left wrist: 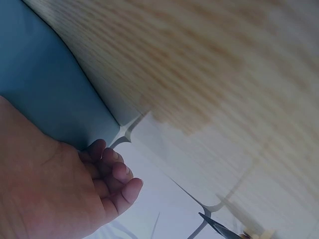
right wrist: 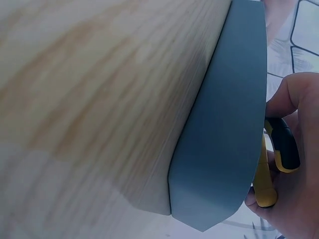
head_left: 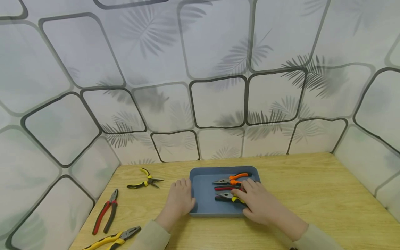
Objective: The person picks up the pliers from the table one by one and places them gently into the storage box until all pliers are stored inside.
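Observation:
A blue-grey tray (head_left: 203, 189) lies on the table. My left hand (head_left: 180, 198) holds its left side, the thumb over the rim and the loosely curled fingers outside it. My right hand (head_left: 258, 201) reaches over the tray's right rim and grips yellow-and-black handled pliers (right wrist: 284, 149), whose jaws point left inside the tray. Behind these lie red-handled pliers (head_left: 222, 188), partly covered by the right hand. Farthest back in the tray are orange-and-black pliers (head_left: 240, 176).
Left of the tray, on the wooden table (head_left: 300, 187), lie small yellow-and-black pliers (head_left: 147, 182), red-and-black pliers (head_left: 107, 211) and larger yellow-and-black pliers (head_left: 117, 238). A patterned covering (head_left: 218, 104) rises behind the table and at both sides.

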`<state>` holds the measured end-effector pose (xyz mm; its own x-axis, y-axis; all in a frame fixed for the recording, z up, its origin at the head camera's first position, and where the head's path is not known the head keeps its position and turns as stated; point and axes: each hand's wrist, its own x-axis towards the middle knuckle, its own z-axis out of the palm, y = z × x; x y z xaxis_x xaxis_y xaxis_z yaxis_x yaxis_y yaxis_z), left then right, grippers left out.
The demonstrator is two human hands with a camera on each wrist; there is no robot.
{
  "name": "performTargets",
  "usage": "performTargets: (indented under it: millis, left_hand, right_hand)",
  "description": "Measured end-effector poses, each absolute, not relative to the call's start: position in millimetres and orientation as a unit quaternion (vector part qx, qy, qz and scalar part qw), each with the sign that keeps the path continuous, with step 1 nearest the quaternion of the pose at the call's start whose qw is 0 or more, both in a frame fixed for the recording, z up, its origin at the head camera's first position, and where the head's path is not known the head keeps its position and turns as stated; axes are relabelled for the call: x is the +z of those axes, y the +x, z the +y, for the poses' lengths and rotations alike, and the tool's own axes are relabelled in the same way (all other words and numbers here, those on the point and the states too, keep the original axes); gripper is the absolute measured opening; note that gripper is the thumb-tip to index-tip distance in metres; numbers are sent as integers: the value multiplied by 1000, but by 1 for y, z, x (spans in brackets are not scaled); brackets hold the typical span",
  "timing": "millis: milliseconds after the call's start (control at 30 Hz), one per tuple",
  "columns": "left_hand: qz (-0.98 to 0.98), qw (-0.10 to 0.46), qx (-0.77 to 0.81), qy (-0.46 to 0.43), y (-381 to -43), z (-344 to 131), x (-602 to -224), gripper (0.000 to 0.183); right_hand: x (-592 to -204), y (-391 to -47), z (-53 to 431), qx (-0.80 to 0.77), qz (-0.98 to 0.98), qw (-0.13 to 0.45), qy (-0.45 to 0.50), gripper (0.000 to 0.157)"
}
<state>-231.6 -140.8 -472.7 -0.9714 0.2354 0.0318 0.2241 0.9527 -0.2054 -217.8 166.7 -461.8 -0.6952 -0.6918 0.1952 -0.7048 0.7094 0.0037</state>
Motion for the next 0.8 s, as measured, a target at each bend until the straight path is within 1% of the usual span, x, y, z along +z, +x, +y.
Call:
performTargets:
  millis: [200, 500, 800]
  left_hand:
    - [-988, 30, 95, -118, -231, -141, -472, 49]
    - [-988, 32, 94, -120, -232, -142, -474, 49]
    - [-988, 32, 96, -120, -232, -142, -473, 50]
  right_hand:
    - [-456, -218, 164, 37, -918, 78, 388, 53]
    - [-457, -222, 161, 41, -913, 84, 396, 50]
    - [-458, -224, 157, 41, -910, 79, 405, 51]
